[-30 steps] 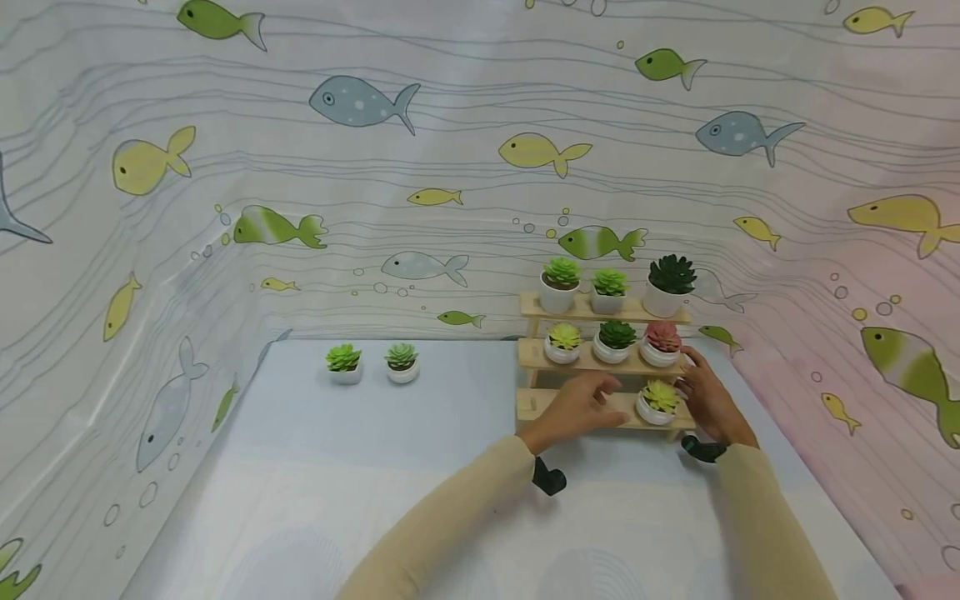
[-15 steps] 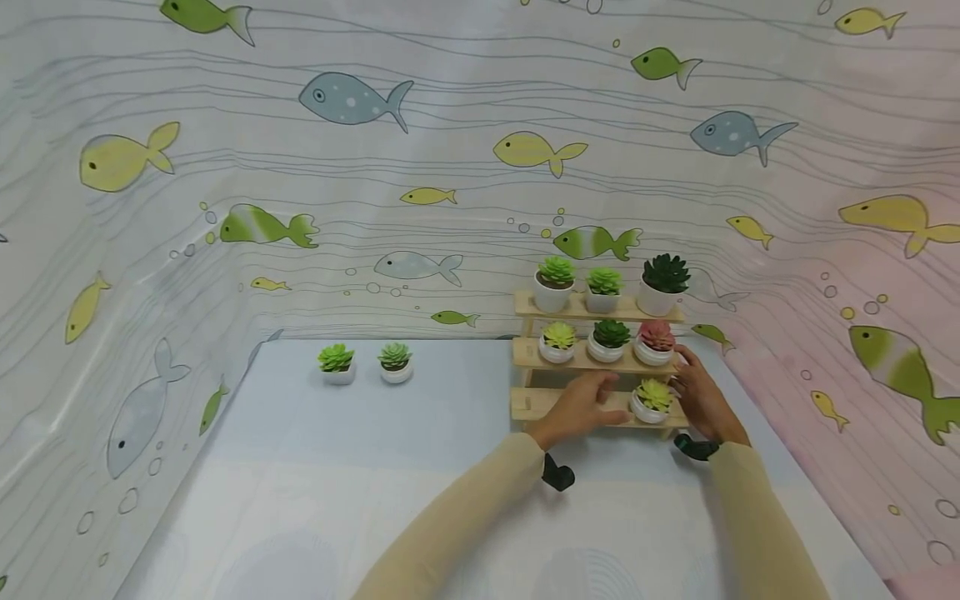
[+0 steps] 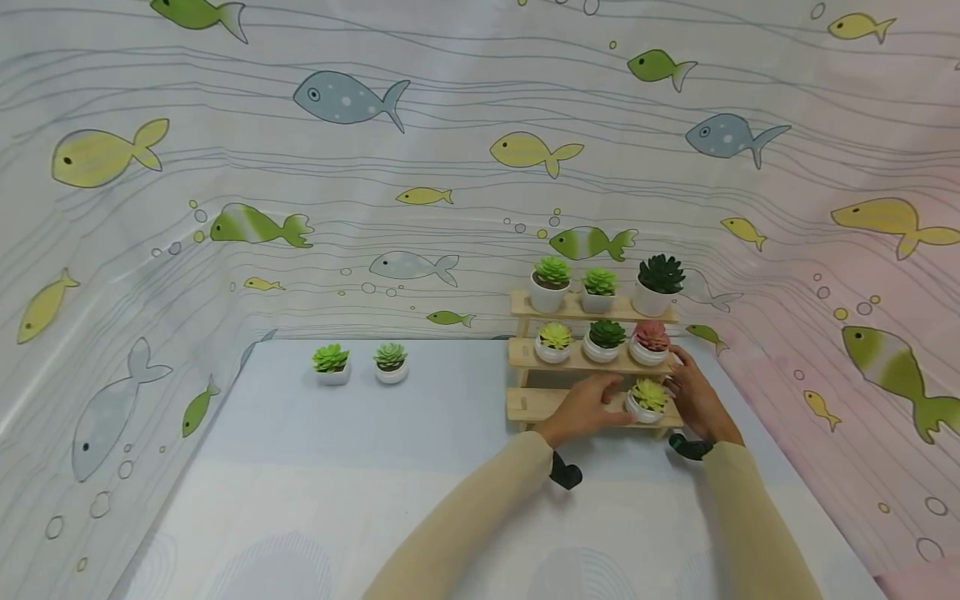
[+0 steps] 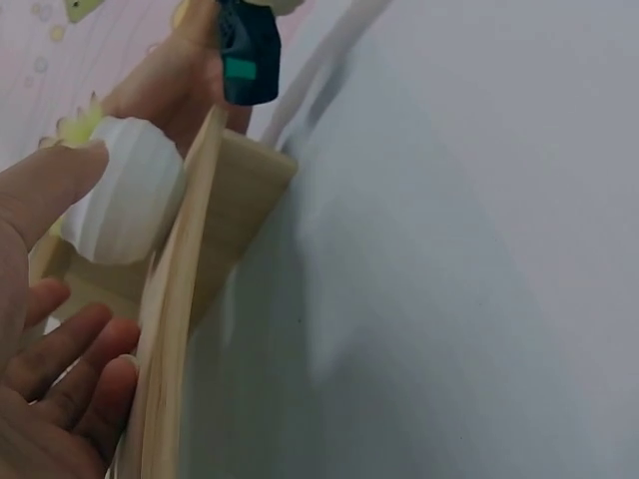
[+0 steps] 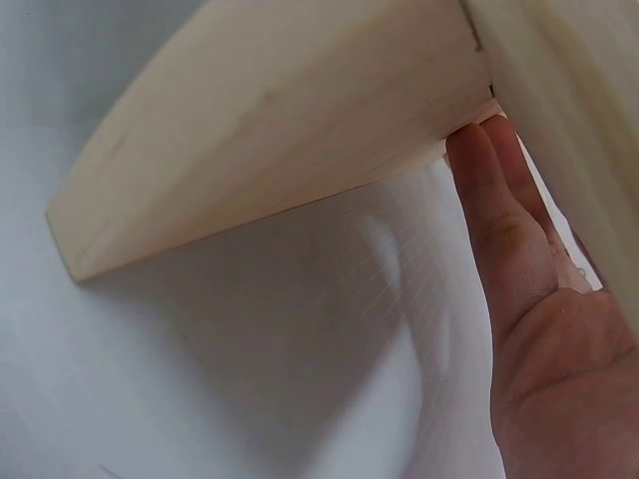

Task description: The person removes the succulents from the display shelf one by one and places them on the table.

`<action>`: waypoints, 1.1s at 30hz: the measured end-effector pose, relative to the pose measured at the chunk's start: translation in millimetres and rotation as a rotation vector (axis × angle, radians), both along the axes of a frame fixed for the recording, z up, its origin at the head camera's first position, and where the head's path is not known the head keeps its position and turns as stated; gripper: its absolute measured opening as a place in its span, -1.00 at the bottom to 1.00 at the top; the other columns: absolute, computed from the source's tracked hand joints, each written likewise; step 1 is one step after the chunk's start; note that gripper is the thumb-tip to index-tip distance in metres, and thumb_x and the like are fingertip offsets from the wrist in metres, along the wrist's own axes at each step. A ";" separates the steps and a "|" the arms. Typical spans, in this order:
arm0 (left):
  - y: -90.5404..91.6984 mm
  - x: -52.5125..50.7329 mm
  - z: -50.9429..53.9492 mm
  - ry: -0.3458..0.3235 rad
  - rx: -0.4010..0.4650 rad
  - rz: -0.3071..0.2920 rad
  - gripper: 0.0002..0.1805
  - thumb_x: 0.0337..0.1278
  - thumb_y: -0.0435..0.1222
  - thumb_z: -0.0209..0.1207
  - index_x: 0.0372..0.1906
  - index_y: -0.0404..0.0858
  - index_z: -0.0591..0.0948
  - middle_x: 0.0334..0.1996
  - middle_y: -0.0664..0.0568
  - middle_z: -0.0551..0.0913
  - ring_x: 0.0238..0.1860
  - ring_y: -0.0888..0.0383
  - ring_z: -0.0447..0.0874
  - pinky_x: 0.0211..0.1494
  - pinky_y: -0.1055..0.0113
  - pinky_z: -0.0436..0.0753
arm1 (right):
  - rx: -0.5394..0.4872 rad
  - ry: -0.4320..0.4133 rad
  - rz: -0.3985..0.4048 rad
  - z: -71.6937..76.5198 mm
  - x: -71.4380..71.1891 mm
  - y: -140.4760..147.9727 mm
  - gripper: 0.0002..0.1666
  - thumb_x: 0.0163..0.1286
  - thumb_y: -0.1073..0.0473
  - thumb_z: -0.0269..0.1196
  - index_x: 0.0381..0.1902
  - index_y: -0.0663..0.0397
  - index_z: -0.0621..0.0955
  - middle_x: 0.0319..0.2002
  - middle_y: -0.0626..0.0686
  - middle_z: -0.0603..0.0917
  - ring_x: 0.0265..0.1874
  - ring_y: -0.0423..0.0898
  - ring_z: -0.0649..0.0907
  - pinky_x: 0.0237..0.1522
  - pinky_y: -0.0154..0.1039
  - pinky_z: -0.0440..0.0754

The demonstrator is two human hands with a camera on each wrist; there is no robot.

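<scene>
Our left hand [image 3: 585,408] lies spread, thumb touching the pot [image 4: 135,195]. Our right hand [image 3: 699,398], fingers straight, seemingly steadies the wooden stand [image 3: 538,405]

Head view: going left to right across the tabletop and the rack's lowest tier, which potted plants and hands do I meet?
Bright green succulent, pale green succulent, left hand, yellow-green succulent, right hand.

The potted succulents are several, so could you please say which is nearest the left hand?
The yellow-green succulent alone on the wooden stand's lowest tier: it sits by the left hand; the others stand on higher tiers or the table.
</scene>
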State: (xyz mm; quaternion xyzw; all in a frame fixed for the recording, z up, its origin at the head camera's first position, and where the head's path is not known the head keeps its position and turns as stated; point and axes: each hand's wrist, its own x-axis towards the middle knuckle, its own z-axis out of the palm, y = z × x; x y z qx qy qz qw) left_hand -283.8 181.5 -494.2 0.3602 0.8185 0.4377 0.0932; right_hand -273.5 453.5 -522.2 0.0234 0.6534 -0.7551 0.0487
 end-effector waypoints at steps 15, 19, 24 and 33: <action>20.1 1.4 -2.5 -0.004 0.000 0.016 -0.35 0.16 -0.01 0.47 0.29 -0.18 0.59 -0.03 0.16 0.65 -0.07 0.29 0.58 -0.07 0.53 0.54 | 0.002 0.000 -0.010 0.0 1.9 -1.7 -0.49 0.72 -0.09 -0.11 0.50 -0.60 0.07 0.49 -0.01 0.11 0.33 -0.03 0.28 0.08 -0.31 0.55; 24.9 -0.1 -3.4 0.052 -0.002 0.018 -0.37 0.14 -0.02 0.49 0.25 -0.18 0.61 -0.15 0.20 0.60 -0.16 0.27 0.52 -0.17 0.55 0.47 | -0.010 0.012 -0.009 -0.4 0.8 -2.1 -0.51 0.73 -0.08 -0.12 0.48 -0.58 0.09 0.45 -0.04 0.17 0.29 -0.06 0.33 0.08 -0.31 0.55; 29.4 -0.2 -7.1 0.073 -0.018 0.037 -0.35 0.10 -0.01 0.51 0.25 -0.17 0.62 -0.12 0.21 0.63 -0.15 0.32 0.53 -0.14 0.55 0.48 | -0.042 -0.009 -0.004 -3.9 0.2 -1.2 -0.51 0.73 -0.03 -0.13 0.49 -0.56 0.08 0.44 -0.03 0.18 0.27 -0.07 0.35 0.08 -0.27 0.57; 35.9 1.5 -4.9 0.052 -0.012 0.053 -0.31 0.13 0.08 0.47 0.29 -0.14 0.59 0.14 0.19 0.65 0.10 0.36 0.56 0.18 0.46 0.54 | -0.015 -0.033 -0.033 4.7 0.3 -3.7 -0.45 0.71 -0.07 -0.07 0.51 -0.56 0.05 0.56 0.06 0.03 0.39 0.04 0.22 0.13 -0.20 0.49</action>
